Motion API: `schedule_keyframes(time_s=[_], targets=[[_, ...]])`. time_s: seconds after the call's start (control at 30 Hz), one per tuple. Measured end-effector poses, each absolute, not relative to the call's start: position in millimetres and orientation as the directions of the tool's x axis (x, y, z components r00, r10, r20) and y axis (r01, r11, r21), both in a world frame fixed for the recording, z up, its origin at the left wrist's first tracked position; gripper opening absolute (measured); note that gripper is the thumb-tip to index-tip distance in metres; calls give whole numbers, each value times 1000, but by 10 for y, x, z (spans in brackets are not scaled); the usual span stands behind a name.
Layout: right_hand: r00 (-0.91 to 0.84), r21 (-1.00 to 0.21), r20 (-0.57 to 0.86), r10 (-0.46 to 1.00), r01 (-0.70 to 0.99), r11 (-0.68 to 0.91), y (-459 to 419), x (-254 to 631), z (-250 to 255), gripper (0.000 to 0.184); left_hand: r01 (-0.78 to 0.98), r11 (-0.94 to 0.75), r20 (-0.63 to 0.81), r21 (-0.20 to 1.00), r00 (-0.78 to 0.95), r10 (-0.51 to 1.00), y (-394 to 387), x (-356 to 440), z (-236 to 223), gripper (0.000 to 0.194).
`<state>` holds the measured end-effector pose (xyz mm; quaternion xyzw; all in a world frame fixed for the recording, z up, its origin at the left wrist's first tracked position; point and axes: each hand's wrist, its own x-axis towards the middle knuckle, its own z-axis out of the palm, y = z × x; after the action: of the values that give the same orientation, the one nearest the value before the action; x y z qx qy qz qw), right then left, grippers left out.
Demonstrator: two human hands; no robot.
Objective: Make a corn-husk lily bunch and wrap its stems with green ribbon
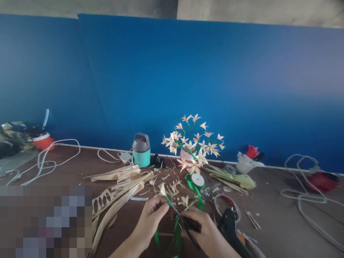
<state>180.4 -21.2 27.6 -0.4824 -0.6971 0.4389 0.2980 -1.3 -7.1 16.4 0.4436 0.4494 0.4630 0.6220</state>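
My left hand (152, 218) pinches a small pale flower (163, 189) by its green-wrapped stem. My right hand (200, 224) grips black-handled scissors (180, 214), their blades at the stem close to my left fingertips. Green ribbon (177, 233) hangs below and between my hands. Just beyond them stands a ribbon spool (198, 180) with a white centre. A loose pale flower (185, 201) lies near my right fingers. Farther back, a bunch of similar flowers (189, 145) on green stems stands in a striped pot (186, 155).
Dried husks (120, 200) lie left, near a turquoise lunch jar (142, 156). To the right are a tape roll (228, 206), a black glue gun (229, 225) and green stalks (232, 176). White cables (43, 161) trail over the table. A blue wall (161, 79) stands behind.
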Motion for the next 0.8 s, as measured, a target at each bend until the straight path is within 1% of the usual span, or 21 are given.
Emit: schedule_keyframes(time_s=[0.17,0.4,0.6,0.73,0.8], targets=[[-352,-885,-17,936,441,150,-213,1797,279,25,-190,177,-144,966,179,973,-87,-5,144,18],[-358,-882,-13,934,444,158,-214,1813,297,13,-197,203,-167,959,184,969,-91,-12,117,18],[-343,-902,-29,939,415,123,-209,1798,259,22,-211,200,-163,957,177,971,-96,0,128,17],[-338,-888,-20,941,439,138,-212,1800,223,15,-214,185,-146,959,185,972,-99,2,146,17],[-331,-890,-19,944,435,135,-217,1800,208,15,-216,181,-138,959,197,971,-100,-1,151,16]])
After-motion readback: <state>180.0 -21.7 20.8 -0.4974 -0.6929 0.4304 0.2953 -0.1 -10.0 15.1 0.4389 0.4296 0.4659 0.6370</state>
